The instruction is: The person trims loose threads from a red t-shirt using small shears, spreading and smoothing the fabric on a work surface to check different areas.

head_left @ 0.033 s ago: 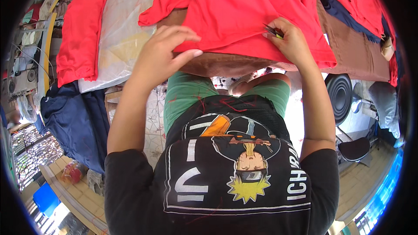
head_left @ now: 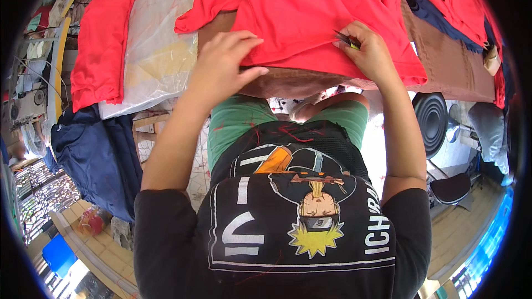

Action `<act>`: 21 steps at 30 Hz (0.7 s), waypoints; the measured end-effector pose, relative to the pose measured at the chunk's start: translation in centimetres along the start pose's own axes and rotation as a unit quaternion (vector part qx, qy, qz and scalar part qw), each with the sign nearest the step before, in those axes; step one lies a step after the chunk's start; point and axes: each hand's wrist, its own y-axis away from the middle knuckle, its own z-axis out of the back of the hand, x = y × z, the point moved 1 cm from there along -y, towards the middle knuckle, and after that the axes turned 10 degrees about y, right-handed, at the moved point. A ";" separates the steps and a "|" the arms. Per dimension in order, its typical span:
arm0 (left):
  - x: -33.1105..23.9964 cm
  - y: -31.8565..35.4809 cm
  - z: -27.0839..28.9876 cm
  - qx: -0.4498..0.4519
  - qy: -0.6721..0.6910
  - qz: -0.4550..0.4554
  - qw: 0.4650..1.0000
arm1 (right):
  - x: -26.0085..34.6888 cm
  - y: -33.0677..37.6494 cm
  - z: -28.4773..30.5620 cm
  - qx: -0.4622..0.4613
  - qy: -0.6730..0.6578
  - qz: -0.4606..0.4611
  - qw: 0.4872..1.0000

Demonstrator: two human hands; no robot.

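Note:
A red garment (head_left: pixel 310 11) lies spread over the brown cloth-covered table in front of me, its hem toward my lap. My left hand (head_left: pixel 226 61) is at the hem's left end, thumb and fingers apart, with nothing held between them. Closed fingers of my right hand (head_left: pixel 368 50) hold small thread snips (head_left: pixel 348 39) over the hem's right part. Their dark pointed tips and a bit of yellow-green show; the rest is hidden in the hand.
Clear plastic sheeting (head_left: pixel 160 50) covers the table at left, with a red sleeve-like piece (head_left: pixel 102 44) on it. Dark blue cloth (head_left: pixel 97 155) hangs below. More red garments (head_left: pixel 451 3) lie at far right, above a round black ridged object (head_left: pixel 430 124).
My left hand has shifted a little to the right along the hem, fingers still apart. My right hand with the thread snips stays nearly in place.

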 end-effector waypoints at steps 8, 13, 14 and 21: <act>2.2 -1.2 -1.2 -0.145 0.348 0.164 0.912 | -0.3 -0.2 1.5 -0.044 0.072 0.096 0.992; 3.7 -1.0 0.7 -0.180 0.327 0.178 0.910 | -0.8 -0.9 3.6 0.055 -0.205 -0.085 0.974; 4.1 -0.9 0.4 -0.177 0.320 0.185 0.912 | -0.6 -1.4 4.0 0.060 -0.192 -0.105 0.974; 4.5 -1.9 -0.1 -0.148 0.003 0.079 0.986 | -0.5 -2.3 1.4 -0.142 0.081 -0.037 0.986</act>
